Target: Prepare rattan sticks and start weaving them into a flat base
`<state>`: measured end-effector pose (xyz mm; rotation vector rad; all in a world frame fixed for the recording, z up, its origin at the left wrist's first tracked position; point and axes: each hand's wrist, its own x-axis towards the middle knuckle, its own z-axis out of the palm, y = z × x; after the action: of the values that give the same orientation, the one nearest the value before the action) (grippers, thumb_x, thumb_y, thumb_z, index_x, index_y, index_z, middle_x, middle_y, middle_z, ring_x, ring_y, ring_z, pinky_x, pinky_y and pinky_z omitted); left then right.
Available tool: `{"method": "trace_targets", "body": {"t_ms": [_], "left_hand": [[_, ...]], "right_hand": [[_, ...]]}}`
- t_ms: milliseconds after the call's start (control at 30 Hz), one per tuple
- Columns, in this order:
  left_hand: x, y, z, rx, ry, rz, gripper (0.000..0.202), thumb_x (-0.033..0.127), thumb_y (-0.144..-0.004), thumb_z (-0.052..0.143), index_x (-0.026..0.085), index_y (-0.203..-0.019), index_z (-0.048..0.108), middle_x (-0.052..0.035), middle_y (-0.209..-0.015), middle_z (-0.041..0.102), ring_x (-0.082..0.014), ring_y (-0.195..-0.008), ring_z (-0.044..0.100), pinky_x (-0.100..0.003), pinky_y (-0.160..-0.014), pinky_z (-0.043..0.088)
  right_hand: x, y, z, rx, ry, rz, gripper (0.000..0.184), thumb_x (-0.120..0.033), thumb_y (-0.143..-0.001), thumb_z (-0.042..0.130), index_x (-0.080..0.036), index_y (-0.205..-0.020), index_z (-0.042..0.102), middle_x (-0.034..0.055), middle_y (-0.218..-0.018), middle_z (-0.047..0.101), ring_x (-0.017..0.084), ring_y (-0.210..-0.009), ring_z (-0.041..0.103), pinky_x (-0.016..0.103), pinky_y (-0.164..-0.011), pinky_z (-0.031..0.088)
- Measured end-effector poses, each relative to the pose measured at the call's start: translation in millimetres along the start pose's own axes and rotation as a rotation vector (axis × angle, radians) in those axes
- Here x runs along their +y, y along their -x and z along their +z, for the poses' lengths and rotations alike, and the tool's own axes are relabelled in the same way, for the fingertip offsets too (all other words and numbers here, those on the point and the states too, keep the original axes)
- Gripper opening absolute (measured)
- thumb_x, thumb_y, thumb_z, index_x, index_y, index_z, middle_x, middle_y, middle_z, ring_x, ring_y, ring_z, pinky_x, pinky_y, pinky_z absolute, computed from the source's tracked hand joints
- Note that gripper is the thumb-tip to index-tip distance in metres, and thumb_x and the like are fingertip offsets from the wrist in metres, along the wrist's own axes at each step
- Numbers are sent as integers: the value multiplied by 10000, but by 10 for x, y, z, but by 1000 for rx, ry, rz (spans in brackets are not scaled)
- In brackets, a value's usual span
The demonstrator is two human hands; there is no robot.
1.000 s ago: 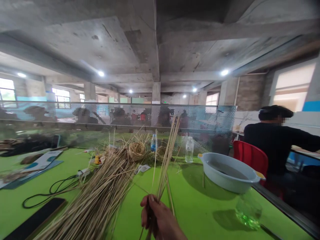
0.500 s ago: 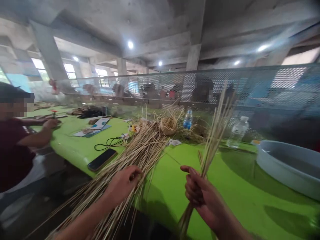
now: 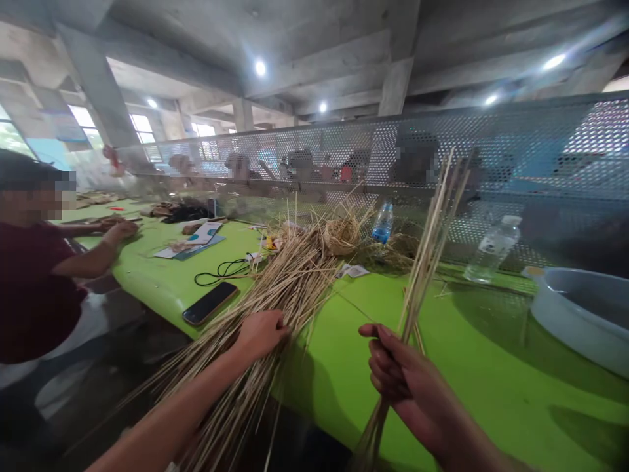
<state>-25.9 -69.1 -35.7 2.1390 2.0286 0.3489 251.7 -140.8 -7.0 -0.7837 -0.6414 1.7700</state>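
Note:
My right hand (image 3: 400,367) is closed around an upright bundle of thin, straw-like stalks (image 3: 425,252), whose lower ends hang below the fist. Its index finger points left, and one thin stalk runs from near that fingertip toward the pile. Over the large pile of loose stalks (image 3: 295,269), my left hand (image 3: 263,333) has its fingers curled down and pinched on stalks. Its fingertips are partly hidden, so how many stalks they grip is unclear. The pile slants across the green table (image 3: 339,367) and hangs over the near edge.
A phone (image 3: 210,303) and black cable (image 3: 221,270) lie left of the pile. Behind are a coiled straw bundle (image 3: 343,235), a blue-labelled bottle (image 3: 382,223) and a mesh partition (image 3: 314,154). A clear bottle (image 3: 493,249) and grey-blue basin (image 3: 580,314) stand right. A co-worker (image 3: 37,275) sits left.
My left hand has moved forward over the pile, and its fingers have closed down on the stalks. My right hand still grips its bundle. The view has shifted slightly.

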Motion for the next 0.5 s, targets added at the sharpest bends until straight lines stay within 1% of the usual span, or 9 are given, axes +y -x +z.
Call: {"method": "trace_targets", "body": {"t_ms": [100, 167, 267, 367, 500], "left_hand": [[-34, -33, -63, -6, 37, -23, 117, 294, -813, 599, 216, -757, 667, -40, -774, 716, -233, -782, 649, -287, -627, 331], [-84, -37, -140, -13, 90, -29, 130, 297, -798, 583, 209, -741, 660, -27, -740, 697, -218, -742, 632, -284, -615, 325], [-171, -6, -268, -28, 202, -27, 197, 374, -776, 574, 204, -695, 630, 0, -669, 650, -195, -687, 600, -272, -595, 336], [-255, 81, -428, -53, 334, -33, 280, 468, -768, 542, 206, -683, 592, 19, -594, 616, -173, -596, 569, -260, -562, 359], [-352, 264, -747, -68, 474, -59, 355, 562, -762, 527, 211, -723, 565, 41, -490, 577, -161, -487, 547, -251, -526, 390]], "right_hand": [[-11, 6, -2, 1, 0, 8, 393, -459, -738, 860, -155, -938, 711, -105, -542, 284, 48, -466, 132, 211, -418, 143], [-12, 5, -15, 3, -1, 1, 381, -453, -745, 857, -154, -932, 713, -103, -548, 291, 49, -470, 135, 211, -421, 146], [-6, -1, -32, 2, 4, 5, 377, -459, -750, 852, -154, -920, 712, -97, -556, 312, 50, -471, 149, 210, -425, 152], [1, -11, -32, -14, 7, 8, 388, -480, -751, 846, -156, -918, 710, -102, -555, 293, 45, -463, 145, 211, -423, 142], [6, -19, -9, -42, 6, 6, 406, -493, -731, 858, -152, -899, 712, -105, -556, 281, 34, -460, 137, 205, -422, 126]]}}
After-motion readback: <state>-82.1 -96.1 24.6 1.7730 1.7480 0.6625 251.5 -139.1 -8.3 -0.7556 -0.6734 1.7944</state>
